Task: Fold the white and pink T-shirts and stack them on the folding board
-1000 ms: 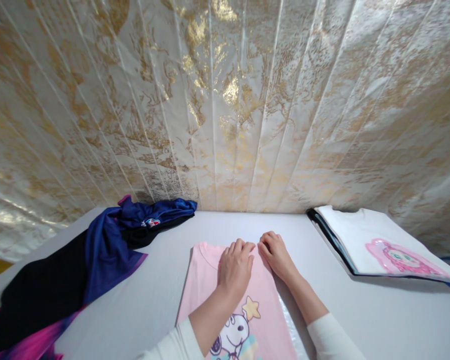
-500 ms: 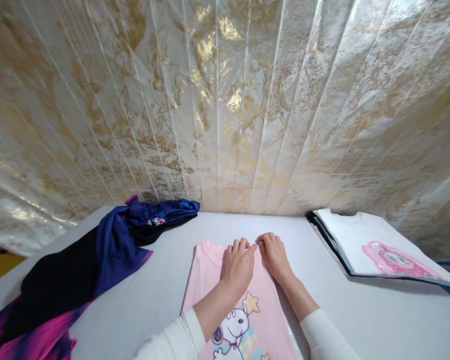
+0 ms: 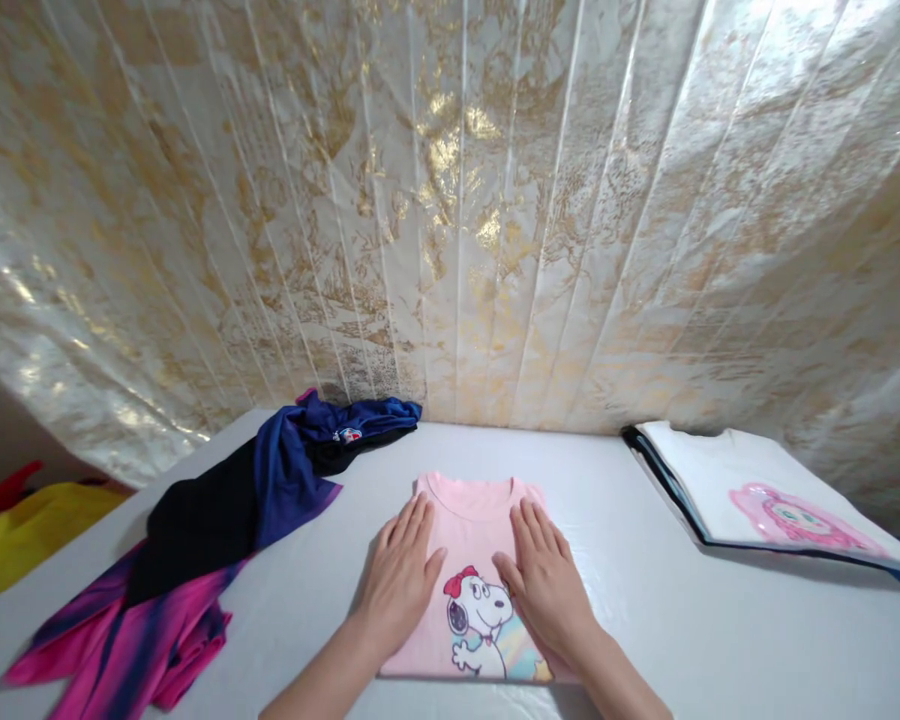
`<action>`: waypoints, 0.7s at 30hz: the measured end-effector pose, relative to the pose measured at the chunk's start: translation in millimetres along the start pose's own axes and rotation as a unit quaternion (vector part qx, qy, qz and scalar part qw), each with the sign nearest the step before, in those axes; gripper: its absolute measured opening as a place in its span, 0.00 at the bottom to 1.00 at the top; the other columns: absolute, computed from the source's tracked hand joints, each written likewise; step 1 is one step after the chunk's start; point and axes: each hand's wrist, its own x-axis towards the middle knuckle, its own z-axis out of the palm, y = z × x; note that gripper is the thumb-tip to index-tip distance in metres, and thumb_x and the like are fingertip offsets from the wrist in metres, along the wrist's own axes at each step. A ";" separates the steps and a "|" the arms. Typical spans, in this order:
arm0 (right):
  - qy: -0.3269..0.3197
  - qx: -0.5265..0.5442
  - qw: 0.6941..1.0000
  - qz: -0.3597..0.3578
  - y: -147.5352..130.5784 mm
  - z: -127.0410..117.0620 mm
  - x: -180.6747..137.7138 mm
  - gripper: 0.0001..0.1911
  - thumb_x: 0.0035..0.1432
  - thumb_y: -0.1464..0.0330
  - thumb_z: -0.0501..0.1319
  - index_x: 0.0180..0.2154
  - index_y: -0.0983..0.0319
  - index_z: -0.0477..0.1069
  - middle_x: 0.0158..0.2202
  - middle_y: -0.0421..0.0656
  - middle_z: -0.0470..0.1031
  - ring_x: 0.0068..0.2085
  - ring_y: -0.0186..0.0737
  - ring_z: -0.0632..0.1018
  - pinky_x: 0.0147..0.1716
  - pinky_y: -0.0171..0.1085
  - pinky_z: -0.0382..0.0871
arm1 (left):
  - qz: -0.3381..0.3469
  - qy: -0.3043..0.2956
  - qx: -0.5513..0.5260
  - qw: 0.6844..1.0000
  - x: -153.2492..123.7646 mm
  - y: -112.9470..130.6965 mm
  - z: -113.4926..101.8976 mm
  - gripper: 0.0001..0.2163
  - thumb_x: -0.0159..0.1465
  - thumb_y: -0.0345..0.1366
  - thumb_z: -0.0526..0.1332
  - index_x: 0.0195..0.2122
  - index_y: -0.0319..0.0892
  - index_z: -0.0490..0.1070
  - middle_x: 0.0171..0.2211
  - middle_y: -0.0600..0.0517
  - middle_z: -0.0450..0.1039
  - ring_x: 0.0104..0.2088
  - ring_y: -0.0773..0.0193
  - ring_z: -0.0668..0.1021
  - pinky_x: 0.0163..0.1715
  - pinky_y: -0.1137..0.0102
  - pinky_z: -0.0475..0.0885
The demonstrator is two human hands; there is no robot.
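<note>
A folded pink T-shirt (image 3: 469, 540) with a cartoon dog print lies on the white table in front of me, its neckline toward the far side. My left hand (image 3: 401, 575) rests flat on the shirt's left edge, fingers stretched out toward the shoulder. On the other side my right hand (image 3: 544, 570) lies flat over the right edge, its thumb pointing inward near the printed dog. Neither hand grips anything. Parts of both side edges are hidden under my palms.
Left of the shirt lies a loose heap of navy, black and pink clothing (image 3: 202, 540). A stack of folded shirts, topped by a white one (image 3: 697, 470), sits at the right. Yellow cloth (image 3: 37, 530) shows beyond the table's left edge. A shiny gold-patterned curtain (image 3: 487, 300) hangs behind the table (image 3: 285, 640).
Both hands have come off the shirt's right shoulder and now lie flat on opposite sides. The shirt's lower part is now folded under, making it shorter. My view has turned slightly left.
</note>
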 end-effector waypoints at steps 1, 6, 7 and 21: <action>-0.012 -0.010 1.000 0.011 -2.6 -2.3 -0.3 0.33 0.64 0.56 0.50 0.64 0.70 0.58 0.67 0.54 0.54 0.68 0.52 0.55 0.62 0.49 0.53 | -0.003 -0.005 -0.001 1.000 1.6 0.5 -1.4 0.24 0.71 0.40 0.49 0.64 0.32 0.57 0.65 0.41 0.56 0.64 0.54 0.62 0.59 0.58 0.63; -0.035 -0.033 0.998 0.040 -6.8 -13.5 11.5 0.34 0.65 0.56 0.49 0.64 0.71 0.57 0.67 0.55 0.54 0.68 0.51 0.55 0.63 0.49 0.50 | -0.018 -0.030 -0.002 0.999 15.3 2.1 -10.0 0.23 0.70 0.37 0.50 0.63 0.33 0.59 0.65 0.41 0.56 0.65 0.53 0.61 0.59 0.57 0.62; -0.032 -0.033 0.998 0.041 -8.5 -14.5 13.0 0.33 0.65 0.57 0.49 0.64 0.72 0.58 0.67 0.55 0.55 0.68 0.51 0.55 0.63 0.49 0.50 | -0.017 -0.029 -0.001 0.999 15.8 3.4 -11.6 0.22 0.70 0.36 0.49 0.63 0.33 0.59 0.65 0.41 0.56 0.65 0.53 0.60 0.59 0.57 0.62; -0.019 -0.026 0.999 -0.014 -38.7 1.6 -19.0 0.32 0.67 0.55 0.48 0.65 0.66 0.56 0.69 0.49 0.49 0.68 0.54 0.52 0.63 0.50 0.52 | 0.030 0.002 -0.002 1.000 -15.3 41.8 -7.1 0.23 0.69 0.40 0.54 0.62 0.37 0.61 0.65 0.41 0.57 0.65 0.51 0.61 0.59 0.56 0.64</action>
